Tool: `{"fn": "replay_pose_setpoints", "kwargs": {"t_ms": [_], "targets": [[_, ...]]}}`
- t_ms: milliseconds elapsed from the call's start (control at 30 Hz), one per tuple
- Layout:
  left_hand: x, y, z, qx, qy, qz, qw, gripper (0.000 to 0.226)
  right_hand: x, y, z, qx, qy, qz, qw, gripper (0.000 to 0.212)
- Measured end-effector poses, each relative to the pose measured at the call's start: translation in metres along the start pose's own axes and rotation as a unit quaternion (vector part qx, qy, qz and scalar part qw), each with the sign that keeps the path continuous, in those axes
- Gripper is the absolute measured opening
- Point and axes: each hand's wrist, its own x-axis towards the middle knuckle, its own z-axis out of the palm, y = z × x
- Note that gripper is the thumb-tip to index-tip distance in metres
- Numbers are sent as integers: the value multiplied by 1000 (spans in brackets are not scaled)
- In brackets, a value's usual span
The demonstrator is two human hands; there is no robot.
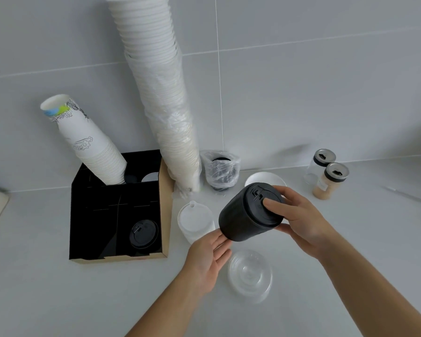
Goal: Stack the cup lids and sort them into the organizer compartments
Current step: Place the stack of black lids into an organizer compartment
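Note:
I hold a thick stack of black cup lids (243,215) tilted above the counter. My right hand (299,217) grips its top end, thumb on the uppermost lid. My left hand (212,254) presses its flat palm against the stack's bottom end. A black cardboard organizer (165,190) stands to the left; black lids (143,233) sit in its front right compartment. A stack of white lids (193,221) rests on the counter between the organizer and my hands. Clear lids (250,273) lie below my left hand.
Printed paper cups (88,142) lean out of the organizer's back compartment. A tall white cup column (161,93) in plastic leans on the wall. Bagged black lids (220,170), a white bowl (265,178) and two jars (328,178) stand behind my hands.

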Motion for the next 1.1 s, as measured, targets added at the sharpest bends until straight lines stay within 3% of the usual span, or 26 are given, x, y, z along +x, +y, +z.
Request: {"fn": "replay_pose_setpoints", "kwargs": {"t_ms": [300,500,867,1100], "targets": [[-45,6,-35,-49,-11,60,997,15,-34,-17,58,-44,-35,-36,998,33],[-64,16,-72,-92,-4,73,993,23,-45,-18,106,-62,-46,-49,996,34],[-87,38,-134,-151,68,96,981,26,-32,-4,186,-90,-95,-32,991,34],[-80,51,-165,-145,100,87,980,13,-9,3,227,-127,-104,-5,986,31]]}}
